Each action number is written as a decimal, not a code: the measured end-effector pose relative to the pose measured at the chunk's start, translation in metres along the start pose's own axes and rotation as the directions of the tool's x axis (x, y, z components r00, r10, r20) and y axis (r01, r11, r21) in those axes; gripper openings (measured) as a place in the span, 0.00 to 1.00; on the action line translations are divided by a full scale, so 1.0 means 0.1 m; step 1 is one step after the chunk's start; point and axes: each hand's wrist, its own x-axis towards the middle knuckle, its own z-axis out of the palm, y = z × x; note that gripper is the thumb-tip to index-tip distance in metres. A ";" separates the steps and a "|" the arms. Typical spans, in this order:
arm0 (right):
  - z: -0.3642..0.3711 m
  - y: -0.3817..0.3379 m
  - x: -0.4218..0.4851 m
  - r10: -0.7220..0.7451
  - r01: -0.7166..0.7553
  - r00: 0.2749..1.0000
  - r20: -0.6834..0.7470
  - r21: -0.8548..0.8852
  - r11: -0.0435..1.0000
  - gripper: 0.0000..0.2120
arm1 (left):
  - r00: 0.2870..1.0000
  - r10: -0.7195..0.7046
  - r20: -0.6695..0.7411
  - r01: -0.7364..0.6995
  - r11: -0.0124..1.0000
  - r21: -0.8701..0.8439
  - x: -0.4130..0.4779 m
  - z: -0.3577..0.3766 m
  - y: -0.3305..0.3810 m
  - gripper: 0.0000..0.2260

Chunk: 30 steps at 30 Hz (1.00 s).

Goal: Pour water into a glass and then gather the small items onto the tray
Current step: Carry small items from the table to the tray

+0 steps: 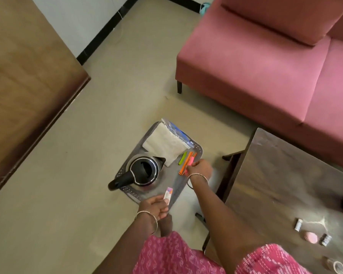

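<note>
I take this as the gathering step. The tray (143,144) lies on the floor at centre frame, carrying a kettle (145,171), a white packet (163,144) and coloured sticks (186,162). My right hand (201,167) pinches the pink stick; my left hand (156,207) pinches a small sachet (168,192) at the tray's near edge. Next I would release both onto bare tray. Small items (313,233) remain on the surface at lower right. No glass is clearly visible; a clear object at the bottom right edge is cut off.
</note>
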 end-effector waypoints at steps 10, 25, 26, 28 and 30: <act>0.59 -0.01 0.40 -0.069 0.048 0.993 -0.098 -0.206 0.977 0.11 | 0.989 -0.136 0.050 0.137 0.991 -0.011 0.41 -0.01 0.02 0.09; 0.41 0.25 0.11 -0.137 0.164 0.968 -0.212 0.114 0.980 0.02 | 0.985 -0.171 -0.022 0.168 0.980 -0.110 0.73 0.28 0.03 0.16; 0.38 0.33 0.05 -0.131 0.168 0.967 -0.219 0.159 0.973 0.02 | 0.986 -0.162 -0.041 0.155 0.978 -0.137 0.76 0.35 0.03 0.16; 0.33 0.52 -0.05 -0.139 0.188 0.966 -0.219 0.222 0.957 0.02 | 0.986 -0.151 -0.072 0.134 0.971 -0.199 0.81 0.48 0.01 0.16; 0.29 0.72 -0.13 -0.131 0.184 0.968 -0.214 0.252 0.950 0.04 | 0.985 -0.150 -0.086 0.120 0.952 -0.282 0.86 0.60 0.02 0.16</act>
